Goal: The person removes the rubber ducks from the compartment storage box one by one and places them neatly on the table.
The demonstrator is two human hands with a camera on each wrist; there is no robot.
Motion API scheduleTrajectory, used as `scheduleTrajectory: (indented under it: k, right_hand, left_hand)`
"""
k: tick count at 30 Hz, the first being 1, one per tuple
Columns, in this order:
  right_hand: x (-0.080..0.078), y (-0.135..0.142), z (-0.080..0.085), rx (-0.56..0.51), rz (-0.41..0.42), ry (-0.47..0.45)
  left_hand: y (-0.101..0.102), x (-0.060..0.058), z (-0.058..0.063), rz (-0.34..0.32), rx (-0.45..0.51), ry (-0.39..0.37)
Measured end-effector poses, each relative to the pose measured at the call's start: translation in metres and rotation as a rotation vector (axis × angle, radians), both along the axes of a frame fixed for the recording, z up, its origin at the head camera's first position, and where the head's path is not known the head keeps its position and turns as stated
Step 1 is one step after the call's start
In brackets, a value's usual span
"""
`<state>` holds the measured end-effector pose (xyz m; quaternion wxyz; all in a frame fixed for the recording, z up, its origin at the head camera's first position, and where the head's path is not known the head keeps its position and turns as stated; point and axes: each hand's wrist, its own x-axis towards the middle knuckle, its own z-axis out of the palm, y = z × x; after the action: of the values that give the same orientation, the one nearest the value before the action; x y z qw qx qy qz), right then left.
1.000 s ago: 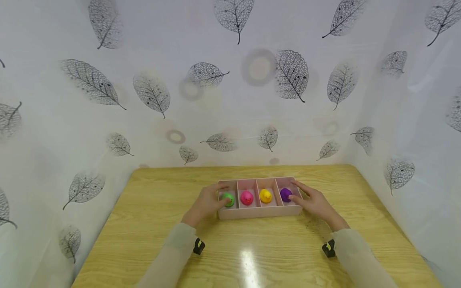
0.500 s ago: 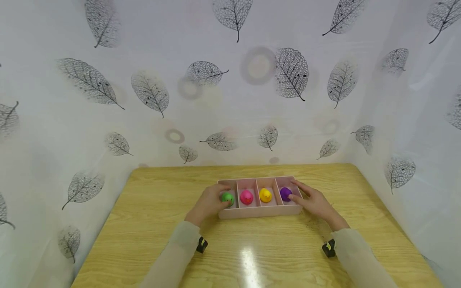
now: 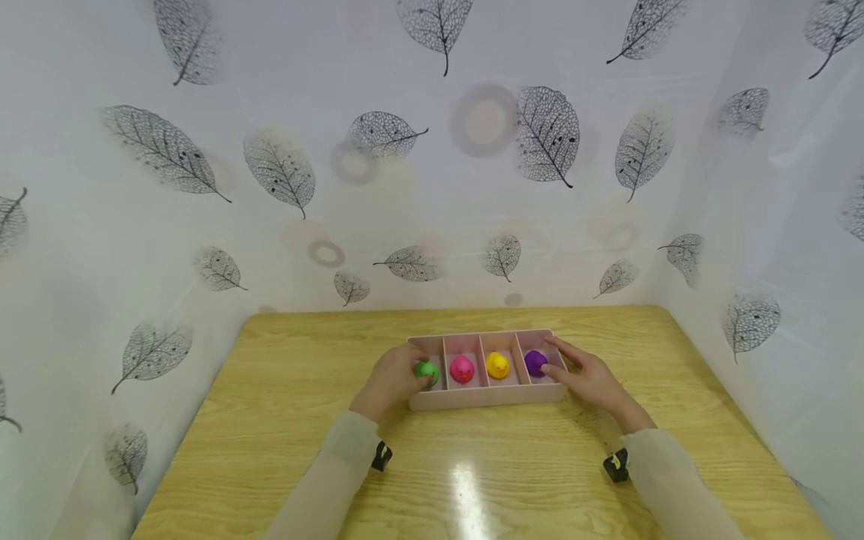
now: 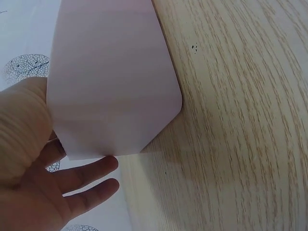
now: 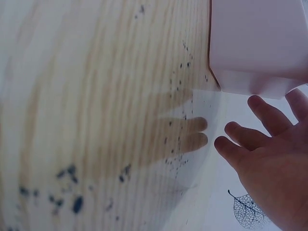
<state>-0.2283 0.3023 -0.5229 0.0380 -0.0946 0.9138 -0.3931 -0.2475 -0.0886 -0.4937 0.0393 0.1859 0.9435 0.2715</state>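
A pale pink box (image 3: 486,397) with several compartments in a row rests on the table, one small toy chick in each. My left hand (image 3: 388,381) reaches over its left end, thumb and index finger on either side of the green chick (image 3: 424,370). The left wrist view shows the outer fingers extended below the box's end wall (image 4: 110,72). At the right end, my right hand (image 3: 590,382) touches the box with its index finger on the far corner and thumb at the purple chick (image 3: 535,362). Its other fingers spread out straight in the right wrist view.
The pink chick (image 3: 462,368) and yellow chick (image 3: 498,365) sit in the middle compartments, split by thin dividers. The wooden table (image 3: 324,337) meets a leaf-print curtain (image 3: 432,195) behind and at both sides. Dark specks mark the tabletop near the right hand.
The left hand has shifted slightly right, its index finger bending down from the far rim to the green chick. The right hand and the box stay put.
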Motion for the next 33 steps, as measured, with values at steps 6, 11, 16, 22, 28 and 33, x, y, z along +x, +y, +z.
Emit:
scheduleTrajectory:
  k: [6,11,16,22,28,33]
  right_hand:
    - [-0.0002,0.0011,0.0,-0.012,-0.003,0.001]
    - [-0.0005,0.0008,0.001,-0.023,-0.003,-0.007]
    - [-0.0009,0.0005,-0.0003,-0.024,-0.002,-0.011]
    - [-0.0013,0.0008,-0.0034,-0.02,-0.003,-0.009]
    - [-0.0012,-0.0002,-0.0027,-0.014,-0.008,-0.01]
    - [-0.001,-0.001,-0.0017,-0.01,-0.007,-0.004]
  left_hand:
    - [0.0019,-0.0007,0.0022,-0.013,-0.046,-0.001]
    - [0.0032,-0.0013,0.0034,-0.027,-0.06,0.0]
    - [0.0029,-0.002,0.0032,-0.029,-0.069,-0.002]
    - [0.0021,-0.003,0.0024,-0.038,-0.086,0.004]
    - [0.0013,-0.0047,-0.0006,-0.041,-0.069,0.0]
    - [0.0011,-0.0061,-0.0034,-0.04,-0.05,-0.015]
